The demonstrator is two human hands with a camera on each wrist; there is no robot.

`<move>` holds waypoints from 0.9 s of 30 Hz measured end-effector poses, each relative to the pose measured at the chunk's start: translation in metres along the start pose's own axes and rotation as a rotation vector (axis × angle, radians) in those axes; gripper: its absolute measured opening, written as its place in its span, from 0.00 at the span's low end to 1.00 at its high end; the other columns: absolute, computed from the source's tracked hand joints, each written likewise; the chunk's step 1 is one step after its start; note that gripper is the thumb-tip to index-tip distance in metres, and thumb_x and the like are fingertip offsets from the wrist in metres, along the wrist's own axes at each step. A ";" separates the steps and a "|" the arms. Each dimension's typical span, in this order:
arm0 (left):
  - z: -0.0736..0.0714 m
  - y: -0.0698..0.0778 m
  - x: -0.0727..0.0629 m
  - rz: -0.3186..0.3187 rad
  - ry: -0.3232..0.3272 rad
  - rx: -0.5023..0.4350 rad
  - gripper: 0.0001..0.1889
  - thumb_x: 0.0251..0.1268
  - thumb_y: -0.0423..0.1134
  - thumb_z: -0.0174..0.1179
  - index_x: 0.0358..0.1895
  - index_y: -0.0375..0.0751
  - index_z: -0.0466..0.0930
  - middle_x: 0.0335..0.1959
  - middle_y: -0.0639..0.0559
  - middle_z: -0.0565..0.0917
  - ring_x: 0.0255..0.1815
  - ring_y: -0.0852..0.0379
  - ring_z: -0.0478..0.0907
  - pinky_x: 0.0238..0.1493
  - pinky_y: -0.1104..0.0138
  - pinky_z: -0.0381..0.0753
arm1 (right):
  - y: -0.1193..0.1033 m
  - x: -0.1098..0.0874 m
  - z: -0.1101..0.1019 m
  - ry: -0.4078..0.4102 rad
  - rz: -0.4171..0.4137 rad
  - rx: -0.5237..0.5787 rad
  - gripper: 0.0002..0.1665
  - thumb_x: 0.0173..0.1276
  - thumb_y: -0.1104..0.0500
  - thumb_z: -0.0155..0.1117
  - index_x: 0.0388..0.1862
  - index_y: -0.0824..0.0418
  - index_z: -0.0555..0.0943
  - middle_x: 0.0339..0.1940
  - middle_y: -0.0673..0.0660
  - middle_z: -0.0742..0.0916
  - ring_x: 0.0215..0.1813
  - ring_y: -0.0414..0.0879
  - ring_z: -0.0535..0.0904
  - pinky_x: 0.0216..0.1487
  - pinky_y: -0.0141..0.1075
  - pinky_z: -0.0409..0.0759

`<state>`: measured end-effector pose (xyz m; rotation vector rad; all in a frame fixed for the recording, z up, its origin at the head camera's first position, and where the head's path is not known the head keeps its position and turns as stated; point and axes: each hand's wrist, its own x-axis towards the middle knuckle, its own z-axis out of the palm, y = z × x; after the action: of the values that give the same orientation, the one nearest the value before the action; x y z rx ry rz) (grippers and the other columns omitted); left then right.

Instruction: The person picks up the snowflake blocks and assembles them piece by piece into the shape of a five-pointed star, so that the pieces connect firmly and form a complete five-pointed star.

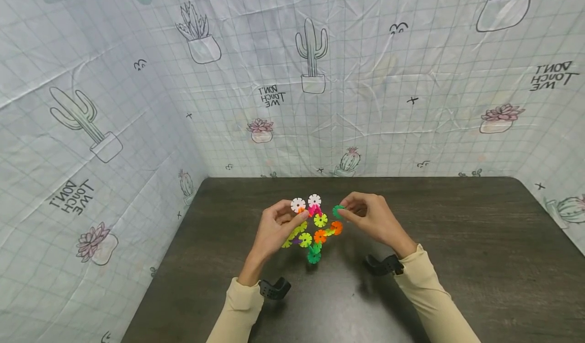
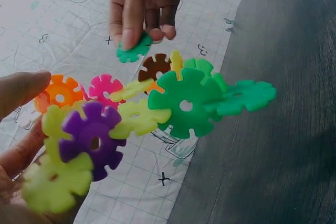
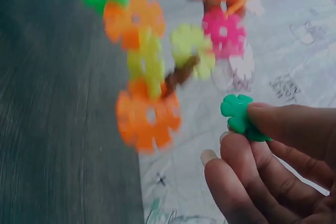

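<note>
My left hand (image 1: pixel 273 231) grips a cluster of interlocked flower-shaped plastic discs (image 1: pixel 305 240) by an orange disc (image 2: pixel 64 91) on its side. White discs (image 1: pixel 314 200) top the cluster, a pink disc (image 3: pixel 224 32) sits just below them, and green ones (image 1: pixel 314 257) hang at its bottom. Yellow, orange, brown and purple discs (image 2: pixel 86 141) fill the middle. To the right of the cluster, my right hand (image 1: pixel 377 220) pinches a single green disc (image 3: pixel 234 113) between thumb and fingers. That disc is apart from the cluster, with a small gap beside it.
Both hands are over a dark wooden table (image 1: pixel 461 241). A pale cloth (image 1: pixel 375 130) printed with cacti and grid lines stands behind the table and along its sides. Black bands (image 1: pixel 275 288) are on both wrists.
</note>
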<state>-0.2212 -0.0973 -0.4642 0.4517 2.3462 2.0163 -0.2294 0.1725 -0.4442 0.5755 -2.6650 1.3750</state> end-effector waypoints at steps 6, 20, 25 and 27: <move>0.001 0.000 0.000 0.007 -0.019 -0.035 0.12 0.71 0.43 0.69 0.49 0.42 0.81 0.37 0.41 0.86 0.33 0.59 0.83 0.35 0.72 0.78 | -0.014 -0.003 0.006 -0.016 -0.029 0.072 0.07 0.70 0.56 0.75 0.42 0.56 0.87 0.36 0.53 0.92 0.37 0.46 0.89 0.40 0.32 0.86; 0.003 0.000 0.000 0.063 -0.054 -0.034 0.12 0.72 0.40 0.68 0.52 0.40 0.83 0.48 0.38 0.90 0.44 0.57 0.89 0.52 0.66 0.88 | -0.026 -0.004 0.020 -0.007 -0.073 0.118 0.08 0.67 0.58 0.77 0.42 0.56 0.86 0.35 0.53 0.92 0.35 0.41 0.90 0.35 0.32 0.86; 0.004 0.001 -0.001 0.061 -0.055 -0.023 0.11 0.72 0.41 0.68 0.50 0.40 0.83 0.47 0.40 0.91 0.43 0.57 0.89 0.52 0.66 0.88 | -0.025 -0.004 0.022 0.001 -0.084 0.120 0.08 0.67 0.58 0.77 0.41 0.56 0.86 0.35 0.52 0.92 0.35 0.40 0.90 0.36 0.33 0.87; 0.004 0.000 -0.001 0.065 -0.056 -0.025 0.11 0.72 0.41 0.68 0.51 0.41 0.83 0.47 0.40 0.91 0.44 0.57 0.89 0.52 0.66 0.88 | -0.025 -0.004 0.022 0.005 -0.084 0.119 0.08 0.66 0.58 0.77 0.41 0.55 0.86 0.34 0.52 0.92 0.35 0.41 0.90 0.37 0.34 0.87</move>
<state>-0.2196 -0.0932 -0.4646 0.5836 2.3007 2.0292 -0.2148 0.1428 -0.4387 0.6860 -2.5367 1.5172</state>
